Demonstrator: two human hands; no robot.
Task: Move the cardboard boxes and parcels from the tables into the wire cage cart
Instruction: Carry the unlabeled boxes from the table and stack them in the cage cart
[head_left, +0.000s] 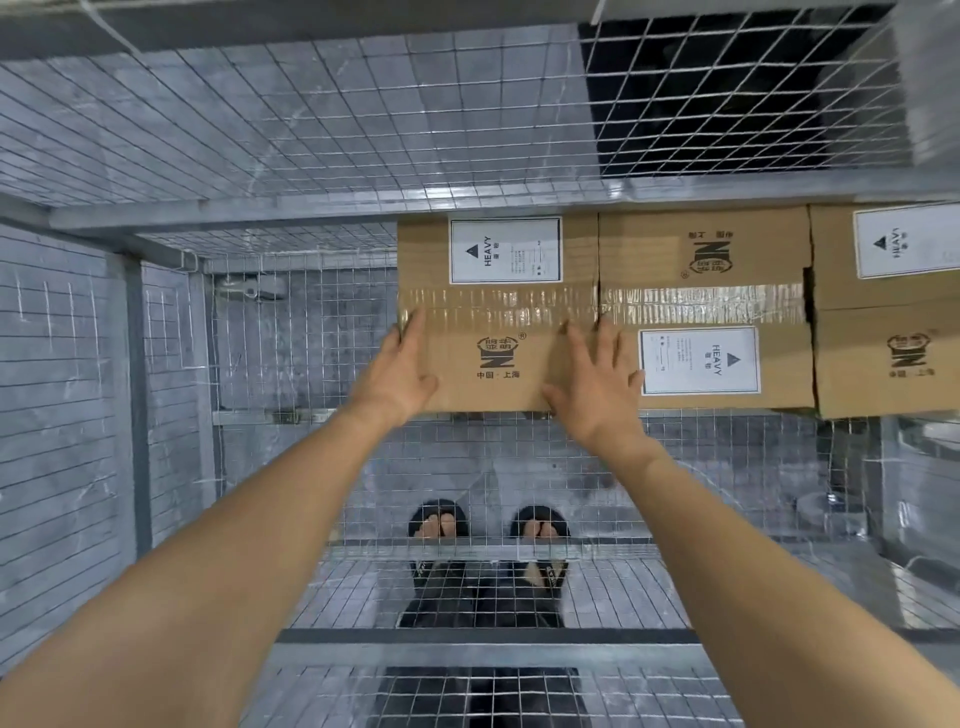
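Observation:
I look straight down into the wire cage cart (311, 135). Three taped cardboard boxes lie side by side on its mesh floor against the far wall. The left box (498, 306) carries a white HEAVY label and a printed logo. My left hand (400, 371) lies on the box's left near corner with fingers straight along its left edge. My right hand (597, 382) lies flat on the box's right near side, fingers reaching the seam with the middle box (704, 306). A third box (888, 312) sits at the far right, partly cut off.
The cart's mesh side wall (67, 415) stands on the left and a metal frame bar (322, 210) runs behind the boxes. The mesh floor left of the boxes (291, 332) holds nothing. My feet in black sandals (488, 530) show through the near mesh wall.

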